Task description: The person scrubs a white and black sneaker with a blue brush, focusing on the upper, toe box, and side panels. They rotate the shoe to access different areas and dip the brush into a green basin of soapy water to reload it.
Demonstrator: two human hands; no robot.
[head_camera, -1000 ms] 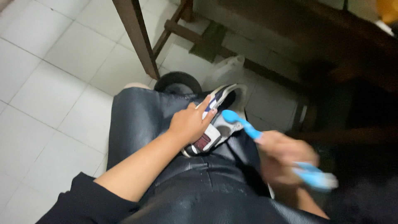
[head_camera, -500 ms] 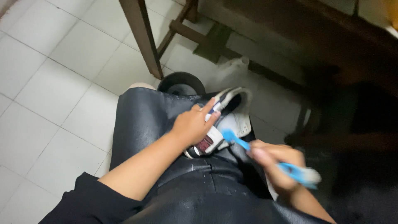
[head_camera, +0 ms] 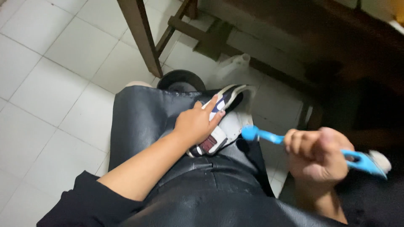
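Gripping a smooth blue plastic brush [head_camera: 269,136], fingers [head_camera: 301,143] curled beside glossy sneaker [head_camera: 223,122].

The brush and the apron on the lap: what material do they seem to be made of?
Brush: likely plastic, with a smooth, uniform bright blue handle. Apron: looks like black leather or imitation leather, with a soft sheen and creases; which one cannot be told.

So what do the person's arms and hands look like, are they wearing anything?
Both hands are bare: no gloves, rings or watch show on the left hand or the right hand. The left arm wears a black sleeve pushed up past the elbow, leaving the forearm bare. The right wrist is bare too.
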